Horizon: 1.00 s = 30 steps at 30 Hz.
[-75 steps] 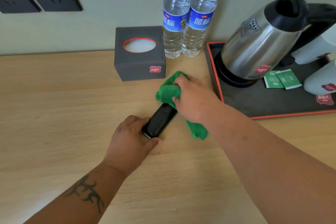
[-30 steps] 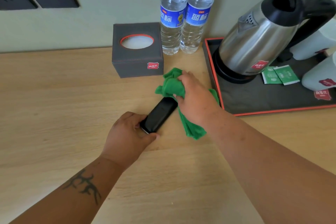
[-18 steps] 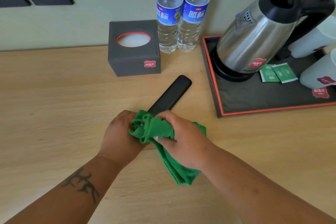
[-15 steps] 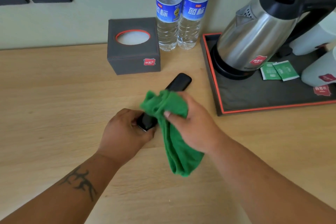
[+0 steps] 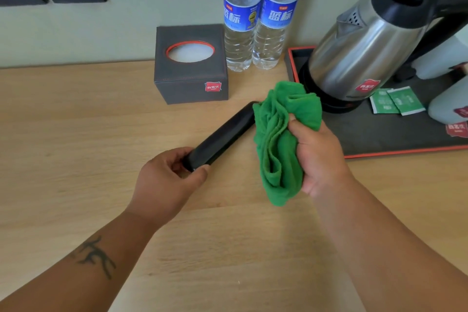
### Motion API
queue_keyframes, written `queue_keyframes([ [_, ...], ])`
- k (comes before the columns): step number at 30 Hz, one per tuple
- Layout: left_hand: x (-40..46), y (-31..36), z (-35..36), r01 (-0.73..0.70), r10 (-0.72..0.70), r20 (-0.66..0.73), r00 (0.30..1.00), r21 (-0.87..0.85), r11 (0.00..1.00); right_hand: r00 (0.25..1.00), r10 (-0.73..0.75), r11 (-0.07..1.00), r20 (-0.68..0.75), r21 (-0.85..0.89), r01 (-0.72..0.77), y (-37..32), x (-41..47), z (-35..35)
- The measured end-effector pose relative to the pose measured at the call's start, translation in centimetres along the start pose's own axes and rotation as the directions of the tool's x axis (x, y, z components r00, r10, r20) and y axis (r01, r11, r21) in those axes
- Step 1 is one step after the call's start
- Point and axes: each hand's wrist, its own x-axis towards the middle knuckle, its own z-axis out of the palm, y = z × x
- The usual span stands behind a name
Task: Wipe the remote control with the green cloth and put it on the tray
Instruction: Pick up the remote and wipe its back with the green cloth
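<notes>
Slim black plastic remote control (image 5: 222,135) lies on the wooden bench (image 5: 76,159) at frame centre, long axis running lower left to upper right. Left hand (image 5: 167,180) pinches its near end; right hand (image 5: 316,157), fingers clamped on the bunched green cloth (image 5: 281,139), sits beside its far end, nearer the black red-edged tray (image 5: 379,139).

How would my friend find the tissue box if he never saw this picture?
Start at the two water bottles standing against the wall. The tissue box sits on the table just left of them. It is the only dark cube, with a red-ringed round hole on top.
</notes>
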Motion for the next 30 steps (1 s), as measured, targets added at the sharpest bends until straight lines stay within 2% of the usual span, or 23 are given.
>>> queue_keyframes([
  [1,-0.1,0.0,0.1,-0.011,0.012,-0.012,1.000,0.015,1.000,0.996,-0.094,0.982,-0.002,-0.162,0.092,0.1,-0.2,0.5],
  [2,-0.1,-0.2,0.2,-0.028,0.029,-0.027,0.999,0.038,0.999,0.978,-0.203,0.909,0.045,-0.364,0.205,0.2,-0.4,1.0],
  [4,-0.1,-0.3,0.4,-0.049,0.053,-0.049,0.997,0.087,0.995,0.901,-0.308,0.614,0.304,-0.660,0.433,1.0,-1.2,2.6],
  [5,-0.1,-0.3,0.5,-0.055,0.061,-0.054,0.997,0.107,0.993,0.842,-0.301,0.404,0.448,-0.740,0.538,1.6,-1.9,3.6],
  [7,0.1,-0.5,0.7,-0.067,0.079,-0.070,0.994,0.158,0.985,0.705,-0.276,-0.016,0.653,-0.737,0.676,3.0,-2.6,5.1],
  [8,0.1,-0.6,0.8,-0.071,0.087,-0.079,0.993,0.181,0.981,0.666,-0.264,-0.133,0.697,-0.711,0.691,3.6,-2.7,5.5],
  [9,0.2,-0.7,0.8,-0.082,0.099,-0.081,0.992,0.198,0.977,0.662,-0.258,-0.189,0.704,-0.709,0.679,3.8,-2.5,5.7],
  [11,0.2,-0.8,0.8,-0.112,0.127,-0.061,0.990,0.203,0.973,0.707,-0.275,-0.217,0.652,-0.758,0.615,3.5,-1.0,5.5],
  [15,0.0,-0.8,0.9,-0.131,0.140,-0.047,0.989,0.165,0.978,0.804,-0.383,-0.229,0.456,-0.890,0.396,0.9,3.3,4.6],
  [17,0.0,-0.9,1.0,-0.138,0.148,-0.055,0.987,0.155,0.978,0.830,-0.385,-0.235,0.404,-0.912,0.335,0.3,4.4,4.8],
  [21,-0.2,-1.3,1.2,-0.168,0.183,-0.070,0.981,0.176,0.970,0.788,-0.357,-0.261,0.501,-0.864,0.431,0.9,2.6,5.3],
  [26,-0.1,-2.1,1.5,-0.247,0.279,-0.089,0.956,0.267,0.932,0.681,-0.172,-0.224,0.711,-0.702,0.676,3.1,-2.6,6.9],
  [28,-0.1,-2.4,1.5,-0.267,0.304,-0.095,0.948,0.286,0.920,0.665,-0.141,-0.208,0.733,-0.679,0.704,3.3,-3.0,6.9],
  [30,-0.2,-2.5,1.4,-0.282,0.322,-0.103,0.941,0.287,0.916,0.662,-0.137,-0.242,0.737,-0.673,0.699,2.9,-2.4,6.3],
])
